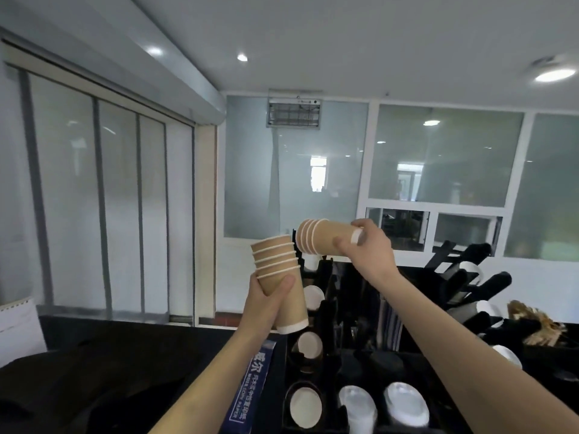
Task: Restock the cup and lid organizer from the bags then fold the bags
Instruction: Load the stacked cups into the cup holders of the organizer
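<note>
While both stacks are off the surface, my right hand (368, 250) wraps the sideways cup stack (322, 236), rims pointing left; my left hand (266, 300) wraps the upright stack (277, 277). Organizer (332, 355) sits directly below, right grip nearer its slots.

In my left hand (268, 300) the stack of cups (279, 278) is kraft tan, banded by thin white rims, with a white base at the lower end. The stack in my right hand (365, 250), at centre frame, is the same tan with white rim stripes (319, 238). Below them the organizer (338, 308) is black, holding cups with white insides (305, 405) and cloudy translucent-white lids (405, 402) at the lower right. A blue paper wrapper with white lettering (253, 386) lies at lower centre on the black counter (103, 355)
</note>
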The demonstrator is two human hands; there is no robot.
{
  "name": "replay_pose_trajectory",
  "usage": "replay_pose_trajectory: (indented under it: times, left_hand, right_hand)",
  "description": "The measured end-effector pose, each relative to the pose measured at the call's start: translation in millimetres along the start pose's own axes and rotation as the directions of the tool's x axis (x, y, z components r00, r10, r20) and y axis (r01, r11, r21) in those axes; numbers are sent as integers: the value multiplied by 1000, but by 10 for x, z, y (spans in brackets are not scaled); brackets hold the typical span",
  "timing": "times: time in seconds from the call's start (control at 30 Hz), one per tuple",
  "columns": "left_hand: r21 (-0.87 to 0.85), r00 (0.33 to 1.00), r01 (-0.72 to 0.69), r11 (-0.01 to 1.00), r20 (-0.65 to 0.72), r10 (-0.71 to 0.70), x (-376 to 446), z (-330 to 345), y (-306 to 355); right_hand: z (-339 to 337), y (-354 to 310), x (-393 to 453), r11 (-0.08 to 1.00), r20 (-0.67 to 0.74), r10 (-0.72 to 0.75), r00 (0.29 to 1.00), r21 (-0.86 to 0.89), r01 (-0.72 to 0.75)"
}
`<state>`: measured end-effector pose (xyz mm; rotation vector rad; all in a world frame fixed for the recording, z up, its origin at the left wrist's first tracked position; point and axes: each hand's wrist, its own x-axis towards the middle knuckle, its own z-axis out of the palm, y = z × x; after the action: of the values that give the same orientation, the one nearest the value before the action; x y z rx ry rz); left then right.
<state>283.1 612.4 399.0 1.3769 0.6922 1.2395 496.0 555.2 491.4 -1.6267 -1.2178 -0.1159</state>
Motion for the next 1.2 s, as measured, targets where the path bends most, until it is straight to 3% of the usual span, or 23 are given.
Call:
replay_pose_trajectory:
  times: [0.17, 0.47, 0.63, 0.87, 1.0, 1.2]
  left_hand:
    - [53, 999, 33, 998, 42, -35, 213, 67, -163]
    - [-31, 990, 144, 989, 3, -144, 309, 125, -210]
    - [11, 988, 153, 988, -1, -153, 344, 119, -201]
    - [96, 992, 118, 988, 21, -121, 367, 152, -130]
    - [107, 994, 105, 989, 30, -109, 388, 156, -146]
    - [90, 993, 116, 989, 25, -119, 413, 151, -186]
  right_hand:
    - [120, 14, 320, 995, 22, 0, 1000, -104, 2]
    - [352, 28, 564, 942, 114, -143, 983, -288, 170]
    - [531, 22, 629, 889, 199, -188, 962, -383, 252]
    - [792, 276, 539, 879, 329, -151, 932, -386, 279]
    - [882, 428, 524, 922, 339, -150, 929, -292, 256]
    - [979, 518, 596, 920, 336, -129, 933, -311, 240]
